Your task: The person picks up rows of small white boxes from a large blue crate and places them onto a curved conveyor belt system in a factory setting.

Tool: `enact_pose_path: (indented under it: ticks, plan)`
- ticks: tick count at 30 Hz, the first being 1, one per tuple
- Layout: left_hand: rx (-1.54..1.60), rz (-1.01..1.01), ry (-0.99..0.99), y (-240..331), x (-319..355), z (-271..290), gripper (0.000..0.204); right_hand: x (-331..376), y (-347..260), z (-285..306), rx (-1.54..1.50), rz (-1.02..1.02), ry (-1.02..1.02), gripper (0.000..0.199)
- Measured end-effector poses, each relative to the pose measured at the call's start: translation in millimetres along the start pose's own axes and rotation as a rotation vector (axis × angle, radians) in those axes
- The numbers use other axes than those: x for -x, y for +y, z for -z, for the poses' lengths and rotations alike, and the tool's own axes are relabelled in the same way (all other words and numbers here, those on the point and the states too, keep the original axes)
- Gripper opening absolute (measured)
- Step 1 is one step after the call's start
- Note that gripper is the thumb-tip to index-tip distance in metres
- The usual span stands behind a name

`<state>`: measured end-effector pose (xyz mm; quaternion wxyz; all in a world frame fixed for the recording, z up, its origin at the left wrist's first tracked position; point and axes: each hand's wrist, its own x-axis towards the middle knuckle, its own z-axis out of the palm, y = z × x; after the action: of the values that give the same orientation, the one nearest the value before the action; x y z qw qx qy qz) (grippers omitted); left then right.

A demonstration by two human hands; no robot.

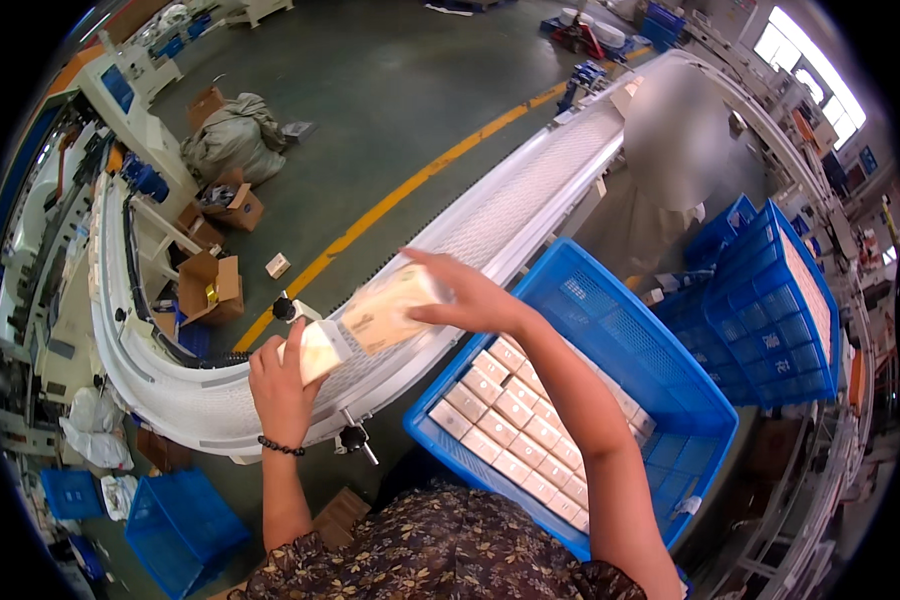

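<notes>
The white conveyor (530, 185) runs diagonally from the upper right and bends through a curve at the left. To the right, a stack of blue crates (745, 310) stands beyond the work position. The blue crate (615, 320) sits beside the conveyor, below the right forearm; light-coloured boxes (515, 410) are arranged in rows inside it. A smaller blue crate (185, 525) rests on the floor at the lower left. An open cardboard box (202, 300) lies on the floor inside the conveyor curve.

The right hand (470, 297) reaches across the conveyor edge. Its grip is part-closed around the larger cream carton (375, 310), with the thumb on the near face and the fingers spread at the upper edge. This carton is motion-blurred and tilted over the belt.

The left hand (278, 385) is part-closed around the smaller cream carton (322, 352), with the fingers curled along its left side. This carton is also over the belt, just beside the larger one; belt contact cannot be determined for either.

A black clamp knob (353, 438) projects from the conveyor's near side. A dark bead bracelet (281, 447) encircles the left wrist.
</notes>
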<state>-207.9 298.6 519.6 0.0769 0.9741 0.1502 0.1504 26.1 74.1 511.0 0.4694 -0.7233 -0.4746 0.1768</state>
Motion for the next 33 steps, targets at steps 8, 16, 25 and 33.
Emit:
enact_pose_path:
  ticks: [8,16,25,33]
  plan:
    - [0.04,-0.128,-0.169,5,3,-3,0.089,23,40,-60,0.467,-0.076,0.147,0.058]
    - [-0.236,-0.348,-0.208,-37,16,-43,0.097,419,167,-86,0.272,-0.807,0.789,0.03]
    - [0.331,-0.67,-0.692,257,51,-257,0.059,703,212,-170,0.541,-1.528,0.374,0.059]
    - [-0.52,-0.901,-1.162,240,51,-482,0.088,723,280,-155,0.31,-1.426,-0.022,0.088]
